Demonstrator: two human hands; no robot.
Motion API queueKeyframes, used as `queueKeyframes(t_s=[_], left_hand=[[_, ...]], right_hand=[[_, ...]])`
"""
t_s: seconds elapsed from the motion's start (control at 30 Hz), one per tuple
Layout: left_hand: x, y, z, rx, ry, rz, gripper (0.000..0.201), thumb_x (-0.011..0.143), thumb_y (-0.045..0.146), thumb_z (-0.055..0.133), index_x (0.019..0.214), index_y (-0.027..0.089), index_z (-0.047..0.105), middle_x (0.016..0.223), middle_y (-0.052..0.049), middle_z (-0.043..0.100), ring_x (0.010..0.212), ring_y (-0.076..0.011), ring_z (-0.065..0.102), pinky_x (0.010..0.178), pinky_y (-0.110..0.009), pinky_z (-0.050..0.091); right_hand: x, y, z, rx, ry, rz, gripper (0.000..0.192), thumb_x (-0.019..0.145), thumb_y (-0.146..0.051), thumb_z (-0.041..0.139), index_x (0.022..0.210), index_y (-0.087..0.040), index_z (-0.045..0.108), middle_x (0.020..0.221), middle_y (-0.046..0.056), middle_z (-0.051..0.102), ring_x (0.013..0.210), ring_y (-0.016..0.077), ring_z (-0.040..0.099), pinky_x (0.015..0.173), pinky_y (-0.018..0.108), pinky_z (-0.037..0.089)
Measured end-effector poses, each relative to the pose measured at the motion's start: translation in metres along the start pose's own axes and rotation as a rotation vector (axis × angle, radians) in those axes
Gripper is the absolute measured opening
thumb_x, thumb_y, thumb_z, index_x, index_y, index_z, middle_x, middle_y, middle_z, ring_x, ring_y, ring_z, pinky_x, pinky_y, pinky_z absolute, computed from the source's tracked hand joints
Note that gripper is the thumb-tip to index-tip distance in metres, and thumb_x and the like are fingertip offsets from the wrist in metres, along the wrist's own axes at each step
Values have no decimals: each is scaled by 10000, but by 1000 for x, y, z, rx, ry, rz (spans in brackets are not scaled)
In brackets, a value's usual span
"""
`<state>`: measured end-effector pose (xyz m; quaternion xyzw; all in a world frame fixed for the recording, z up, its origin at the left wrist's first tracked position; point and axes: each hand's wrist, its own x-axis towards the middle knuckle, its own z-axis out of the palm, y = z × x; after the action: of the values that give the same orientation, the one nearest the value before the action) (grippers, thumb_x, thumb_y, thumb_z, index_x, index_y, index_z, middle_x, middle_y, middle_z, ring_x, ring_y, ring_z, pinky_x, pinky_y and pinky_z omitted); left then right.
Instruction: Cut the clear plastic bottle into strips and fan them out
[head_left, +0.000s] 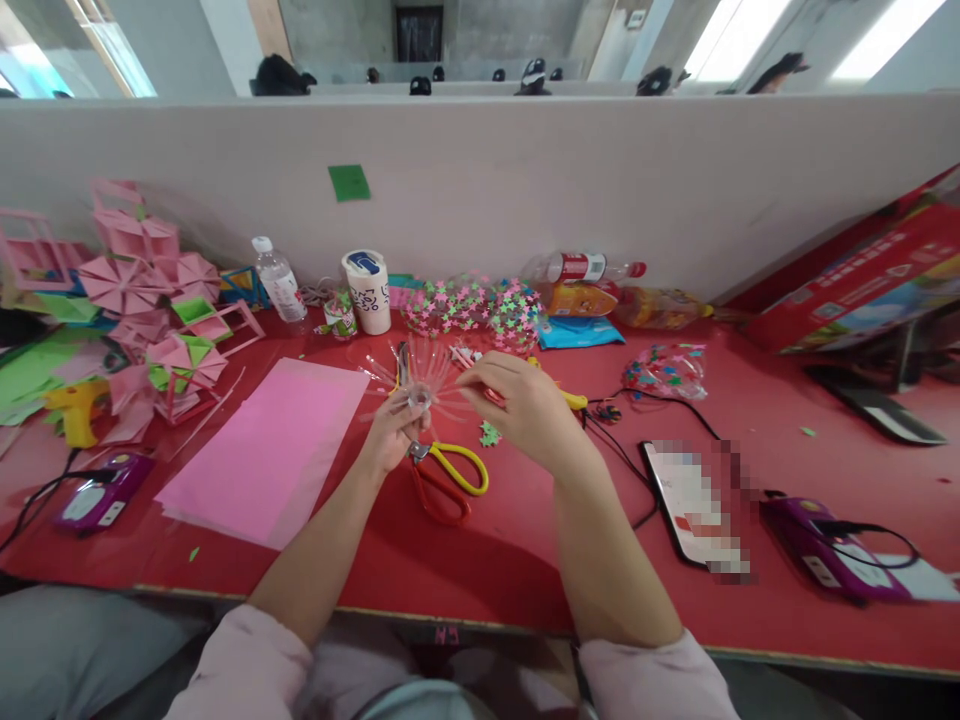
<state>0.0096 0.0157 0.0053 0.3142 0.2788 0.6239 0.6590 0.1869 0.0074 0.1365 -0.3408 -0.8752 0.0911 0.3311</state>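
Thin plastic strips at risk of bending

Left hand (390, 435) fingers pinch the clear fringed bottle piece (418, 392) above the desk (525, 560); right hand (521, 405) fingers close on one strip, which could crease or snap if pulled hard.

In the middle of the frame my left hand (390, 435) pinches a clear plastic piece (418, 385) with thin strips spread like a fan. My right hand (525, 405) touches its strips from the right. Below the hands, scissors (442, 478) lie on the red table (465, 570). A pink sheet (270, 450) lies at the left.
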Motion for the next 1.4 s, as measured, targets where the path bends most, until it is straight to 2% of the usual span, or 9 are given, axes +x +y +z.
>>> queueKeyframes(t_s=[0.13,0.27,0.37,0.6,0.8,0.9,1.1,1.4], left_hand=[[-1,1,1,10,-13,-16,433,589,273,827,978,166,669,805,-46,707,548,-63,534,530,-204,401],[-2,1,1,9,-20,-35,455,570,291,841,971,161,671,777,-50,707,543,-71,542,520,-202,396],[-2,1,-1,14,-44,-60,458,571,296,842,972,147,679,778,-54,707,548,-72,548,520,-201,399],[-3,-2,-3,2,-91,-70,434,590,296,836,969,134,697,772,-62,716,522,-65,547,500,-189,383],[-2,-4,-4,-17,-96,-80,389,587,283,835,927,143,707,725,-34,698,514,-66,546,483,-183,384],[-2,-3,-4,-21,-84,-61,382,587,261,827,928,144,701,719,-24,690,523,-61,538,500,-185,397],[-1,-1,-2,-34,-40,-62,420,520,225,854,897,143,687,676,3,653,500,-59,526,479,-190,388],[-1,2,2,-64,13,-55,426,487,216,880,853,147,671,658,27,636,479,-39,516,457,-165,395]], right_hand=[[1,0,3,-9,83,7,139,903,-159,513,879,-169,649,836,53,660,776,153,588,735,279,456],[2,-2,6,-57,193,-44,151,907,-159,509,911,-185,658,889,64,670,832,172,587,777,304,463],[3,-1,7,-96,223,-82,164,912,-166,506,928,-181,669,888,72,666,835,187,572,776,322,462],[5,1,13,-183,156,-114,196,877,-173,566,1043,-170,670,954,97,635,907,232,517,799,369,446],[6,-4,17,-168,157,-93,71,862,-176,585,856,-181,655,1002,94,602,960,231,471,865,376,411],[5,-7,16,-136,106,-80,81,855,-202,612,778,-183,630,954,75,592,937,215,465,858,360,385],[4,-6,21,-218,-26,-74,109,850,-201,619,749,-185,657,843,52,590,881,205,442,839,369,318],[5,-1,36,-260,-73,-120,155,880,-195,566,787,-200,690,827,50,605,864,206,434,862,371,288]])
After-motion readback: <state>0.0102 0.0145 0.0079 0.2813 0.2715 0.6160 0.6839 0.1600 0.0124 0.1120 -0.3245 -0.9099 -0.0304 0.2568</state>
